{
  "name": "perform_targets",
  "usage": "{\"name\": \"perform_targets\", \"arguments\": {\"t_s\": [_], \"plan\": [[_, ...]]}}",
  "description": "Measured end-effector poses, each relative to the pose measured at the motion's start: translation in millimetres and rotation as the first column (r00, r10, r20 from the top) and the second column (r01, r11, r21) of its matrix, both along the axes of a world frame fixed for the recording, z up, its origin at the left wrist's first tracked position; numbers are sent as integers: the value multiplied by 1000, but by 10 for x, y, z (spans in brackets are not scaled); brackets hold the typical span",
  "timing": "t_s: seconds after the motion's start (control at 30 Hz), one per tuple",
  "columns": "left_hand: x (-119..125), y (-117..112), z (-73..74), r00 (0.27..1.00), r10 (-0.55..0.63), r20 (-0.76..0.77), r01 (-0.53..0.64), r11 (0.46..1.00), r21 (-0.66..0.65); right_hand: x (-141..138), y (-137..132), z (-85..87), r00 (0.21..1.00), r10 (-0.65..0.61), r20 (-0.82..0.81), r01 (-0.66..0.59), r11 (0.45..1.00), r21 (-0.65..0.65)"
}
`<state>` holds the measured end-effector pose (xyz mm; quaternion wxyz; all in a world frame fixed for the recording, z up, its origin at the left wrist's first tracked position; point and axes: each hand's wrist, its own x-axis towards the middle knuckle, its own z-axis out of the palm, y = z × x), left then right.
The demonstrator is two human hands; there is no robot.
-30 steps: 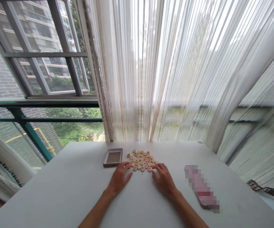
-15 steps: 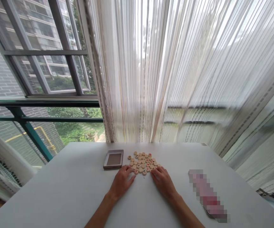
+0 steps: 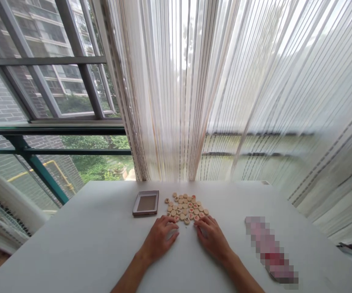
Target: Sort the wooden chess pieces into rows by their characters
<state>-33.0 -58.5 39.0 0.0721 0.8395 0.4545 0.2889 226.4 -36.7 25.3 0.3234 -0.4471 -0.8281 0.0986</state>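
Note:
Several round wooden game pieces (image 3: 185,207) with red and black characters lie flat in a cluster on the white table (image 3: 87,240). My left hand (image 3: 161,236) rests palm down just in front of the cluster's left side, fingers stretched out and holding nothing. My right hand (image 3: 212,236) lies palm down at the cluster's right front, fingertips touching the nearest pieces. A small shallow box (image 3: 146,203) with a dark rim sits left of the pieces.
A blurred pink-and-white oblong object (image 3: 270,249) lies on the table to the right. Sheer striped curtains (image 3: 225,89) hang behind the table's far edge. A window (image 3: 41,89) with a green railing is at the left.
Both hands have slid a little toward me, away from the pieces, and closer together. The curtain on the right has swung.

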Motion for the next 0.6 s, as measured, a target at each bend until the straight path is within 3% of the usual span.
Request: {"name": "perform_targets", "arguments": {"t_s": [0.17, 0.33, 0.6], "plan": [[139, -114, 37, 993, -103, -49, 103, 995, -4, -47, -103, 102, 994, 83, 65, -81, 996, -28], [153, -68, -44, 997, -19, -69, 23, 998, 65, -98, -158, 122, 978, 136, 161, -133, 991, -28], [92, -36, -107, 995, -22, -101, 28, 998, 53, -82, -83, -16, 981, 19, 194, -19, 1000, -4]]}}
